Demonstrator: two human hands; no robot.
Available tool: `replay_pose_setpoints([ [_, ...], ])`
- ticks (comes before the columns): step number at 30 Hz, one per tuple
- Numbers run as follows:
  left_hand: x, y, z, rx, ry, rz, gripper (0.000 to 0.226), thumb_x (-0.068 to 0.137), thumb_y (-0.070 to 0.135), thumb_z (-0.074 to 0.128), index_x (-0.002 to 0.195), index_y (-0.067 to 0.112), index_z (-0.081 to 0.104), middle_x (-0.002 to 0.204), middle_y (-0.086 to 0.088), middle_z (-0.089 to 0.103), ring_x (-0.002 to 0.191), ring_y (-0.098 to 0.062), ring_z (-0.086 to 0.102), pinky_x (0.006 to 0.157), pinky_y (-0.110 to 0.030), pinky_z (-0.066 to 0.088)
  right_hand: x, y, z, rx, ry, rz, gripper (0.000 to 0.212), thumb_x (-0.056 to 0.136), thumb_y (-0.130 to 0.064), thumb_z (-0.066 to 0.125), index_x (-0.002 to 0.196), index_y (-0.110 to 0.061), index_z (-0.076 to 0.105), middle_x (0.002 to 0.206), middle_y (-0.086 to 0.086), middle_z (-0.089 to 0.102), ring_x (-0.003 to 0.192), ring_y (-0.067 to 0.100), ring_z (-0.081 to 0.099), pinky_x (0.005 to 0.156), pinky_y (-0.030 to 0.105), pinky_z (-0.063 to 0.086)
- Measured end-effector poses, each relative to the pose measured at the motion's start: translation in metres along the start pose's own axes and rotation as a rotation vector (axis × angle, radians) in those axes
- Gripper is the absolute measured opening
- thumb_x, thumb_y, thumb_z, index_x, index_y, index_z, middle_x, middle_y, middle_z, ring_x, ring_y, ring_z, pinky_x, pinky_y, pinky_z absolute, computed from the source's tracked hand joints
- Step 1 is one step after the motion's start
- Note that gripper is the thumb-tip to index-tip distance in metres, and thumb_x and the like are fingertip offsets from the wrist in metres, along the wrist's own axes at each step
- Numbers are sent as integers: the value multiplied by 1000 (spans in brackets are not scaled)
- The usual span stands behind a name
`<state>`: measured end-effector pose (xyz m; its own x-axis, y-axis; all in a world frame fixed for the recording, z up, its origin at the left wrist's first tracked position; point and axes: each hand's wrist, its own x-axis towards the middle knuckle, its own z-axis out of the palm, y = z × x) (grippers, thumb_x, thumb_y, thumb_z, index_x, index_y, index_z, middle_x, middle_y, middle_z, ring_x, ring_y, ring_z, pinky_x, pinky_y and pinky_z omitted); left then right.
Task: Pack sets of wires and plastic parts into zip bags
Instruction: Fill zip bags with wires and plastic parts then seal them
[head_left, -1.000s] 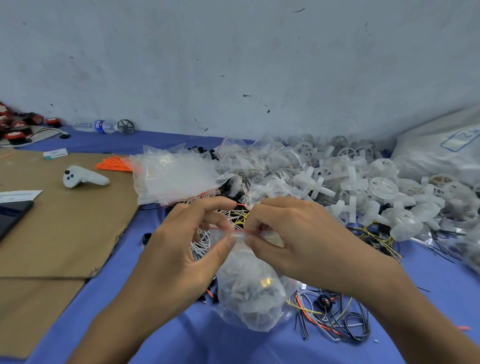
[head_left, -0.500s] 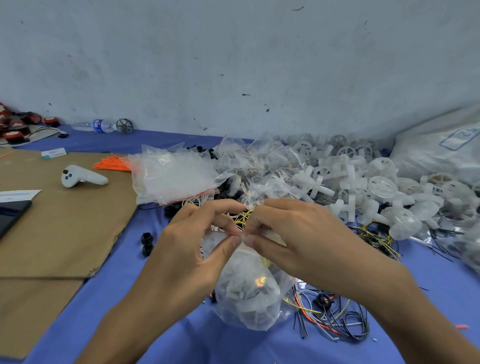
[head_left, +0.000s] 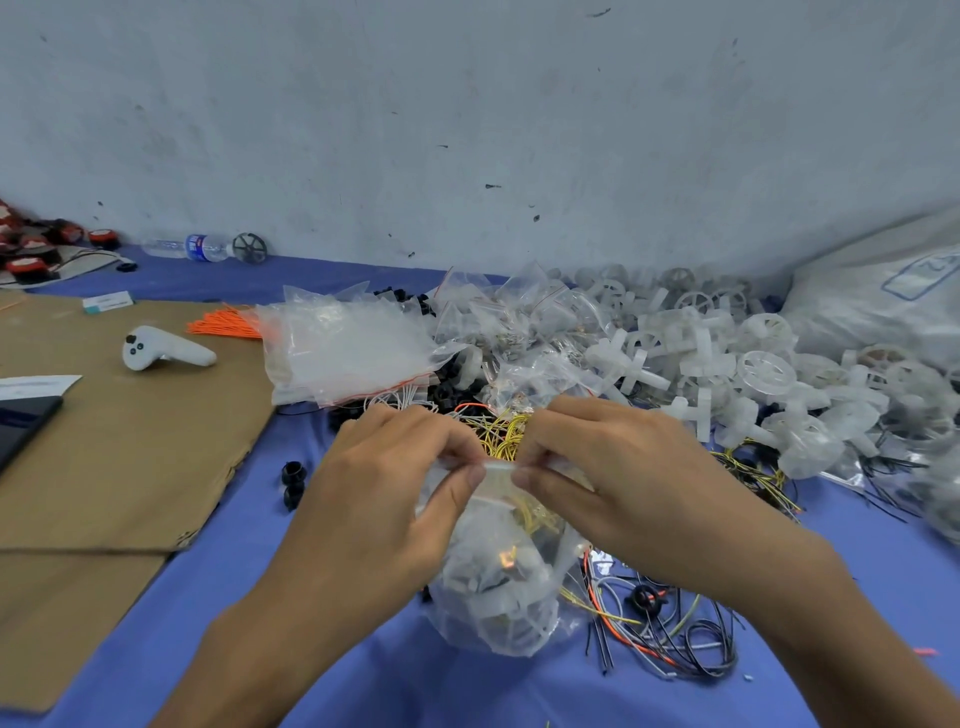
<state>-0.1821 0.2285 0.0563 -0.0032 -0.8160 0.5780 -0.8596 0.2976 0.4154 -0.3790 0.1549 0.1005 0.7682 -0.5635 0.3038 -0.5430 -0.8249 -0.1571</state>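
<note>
Over blue cloth (head_left: 156, 649), both hands (head_left: 379, 499) pinch zip bag (head_left: 493, 587).

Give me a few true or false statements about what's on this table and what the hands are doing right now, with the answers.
1. The left hand and right hand both pinch the top edge of the filled zip bag. True.
2. The water bottle stands upright by the wall. False: it lies on its side.
3. The white controller lies on the cardboard. True.
4. The orange ties are inside the filled zip bag. False: they lie beside the stack of empty bags.
</note>
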Motion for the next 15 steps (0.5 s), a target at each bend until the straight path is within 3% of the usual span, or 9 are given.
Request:
replay_pose_setpoints([
  [2,2,3,0,44,-1,39,5,90,38,62,93,34,61,92,22,59,92,-8,51,82,-29,38,0,-2,2,-5,5,-7,12,96,-42,52,92,-32,57,88,-14,57,84,6,53,63,22,38],
  [7,2,2,0,42,10,39,4,89,37,62,90,34,63,89,22,61,88,-6,51,82,-32,37,-5,5,2,61,24,29,15,95,-49,50,98,-35,57,93,-19,58,90,2,54,75,32,48],
  [15,6,8,4,47,-5,76,10,91,41,58,90,33,63,89,22,60,88,-3,50,83,-27,36,-7,3,8,114,74,10,12,96,-44,52,95,-34,57,90,-16,58,87,6,57,71,37,50],
])
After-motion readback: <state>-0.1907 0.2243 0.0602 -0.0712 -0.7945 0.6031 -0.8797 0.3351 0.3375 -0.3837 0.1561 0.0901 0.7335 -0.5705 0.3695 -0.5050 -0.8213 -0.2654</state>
